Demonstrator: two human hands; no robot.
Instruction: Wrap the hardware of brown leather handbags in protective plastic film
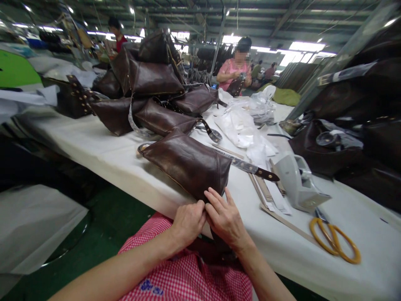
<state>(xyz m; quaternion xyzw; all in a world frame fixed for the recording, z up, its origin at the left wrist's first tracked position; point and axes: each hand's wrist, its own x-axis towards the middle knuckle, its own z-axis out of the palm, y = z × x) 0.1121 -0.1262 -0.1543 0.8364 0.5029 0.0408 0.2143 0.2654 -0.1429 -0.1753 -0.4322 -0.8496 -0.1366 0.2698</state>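
Note:
A dark brown leather bag [188, 163] lies on the white table [106, 154], its near corner hanging over the front edge. My left hand [188, 221] is closed, pinching that corner at the table's edge. My right hand [224, 215] rests against it with fingers bent on the same corner. A brown strap [250, 168] with holes runs out from the bag to the right. More dark leather [216, 251] lies in my lap under my hands.
A pile of brown bags [150, 83] fills the table's far left. White plastic wrapping [241, 125], a grey tape dispenser [297, 184] and yellow-handled scissors [333, 238] lie right. Dark bags [344, 142] are stacked far right. A person in pink [234, 71] works at the far end.

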